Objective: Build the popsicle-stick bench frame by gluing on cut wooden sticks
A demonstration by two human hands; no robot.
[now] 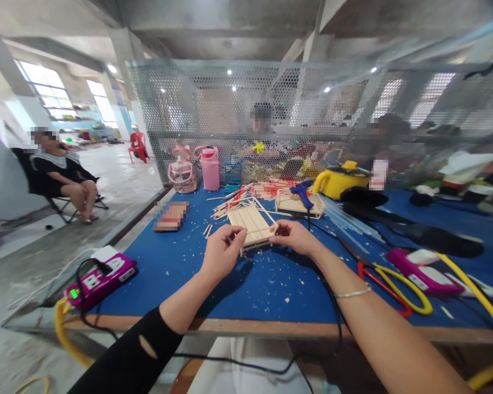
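Observation:
A small panel of thin pale wooden sticks point(250, 221), laid side by side with raised sticks at its edges, is held just above the blue table. My left hand point(222, 250) pinches its near left edge between thumb and fingers. At the near right corner, the fingertips of my right hand point(296, 236) are closed on the same panel. Behind it lies a heap of loose red-tipped sticks point(267, 189). A blue glue gun point(302, 191) rests on a second wooden stick piece point(285, 206), beyond my right hand.
Clear glue sticks point(349, 219) and scissors with red and yellow handles point(406, 293) lie to the right. Purple power strips point(102, 280) sit at both sides. Pink bottles point(210, 168) and a yellow pot point(340, 181) stand before a perforated screen point(181, 104). Cables cross the front edge.

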